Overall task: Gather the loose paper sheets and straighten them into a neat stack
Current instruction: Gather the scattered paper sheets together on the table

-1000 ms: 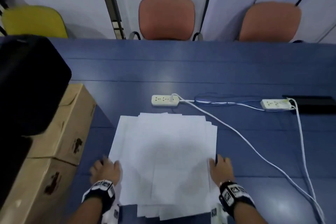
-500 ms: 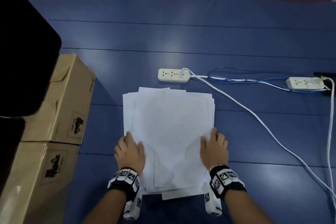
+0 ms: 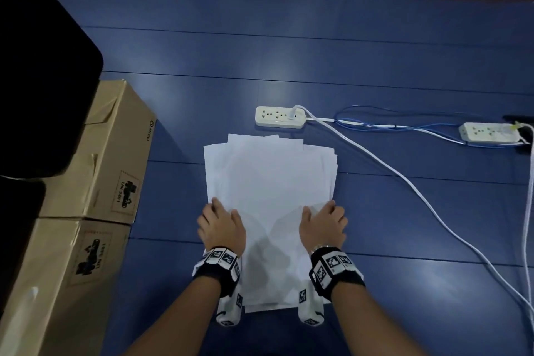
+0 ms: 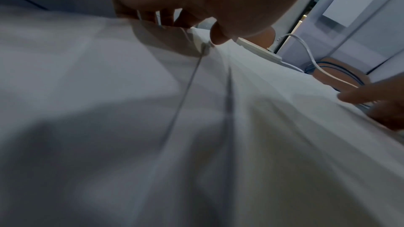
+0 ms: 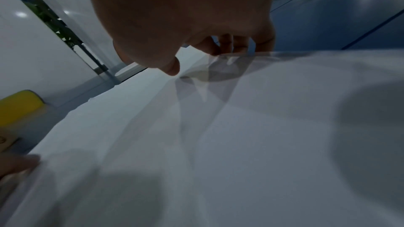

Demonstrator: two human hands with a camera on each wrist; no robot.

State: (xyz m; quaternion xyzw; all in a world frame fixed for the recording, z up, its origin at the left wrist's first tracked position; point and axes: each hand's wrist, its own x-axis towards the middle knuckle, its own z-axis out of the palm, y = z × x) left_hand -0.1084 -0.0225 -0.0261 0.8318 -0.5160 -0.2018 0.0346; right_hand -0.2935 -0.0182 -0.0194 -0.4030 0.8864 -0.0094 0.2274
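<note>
A pile of white paper sheets (image 3: 270, 176) lies on the blue table (image 3: 289, 52), its far edges fanned and uneven. My left hand (image 3: 221, 222) is at the pile's near left edge and my right hand (image 3: 322, 221) is at its near right edge. In the left wrist view my left hand (image 4: 192, 30) has its fingers curled down at the edge of the sheets (image 4: 196, 127) and its thumb on top. The right wrist view shows my right hand (image 5: 200, 59) gripping the sheets (image 5: 240, 144) the same way, fingers showing through the paper. The paper bulges slightly between my hands.
Two cardboard boxes (image 3: 109, 159) (image 3: 63, 274) stand along the left, with a black object (image 3: 37, 72) above them. A white power strip (image 3: 279, 116) lies just beyond the pile, and its cable (image 3: 404, 179) runs off to the right. A second strip (image 3: 488, 132) sits far right.
Both hands have moved inward from the table beside the spread sheets onto the pile's side edges. The spread has narrowed. The head view has tilted down and closer.
</note>
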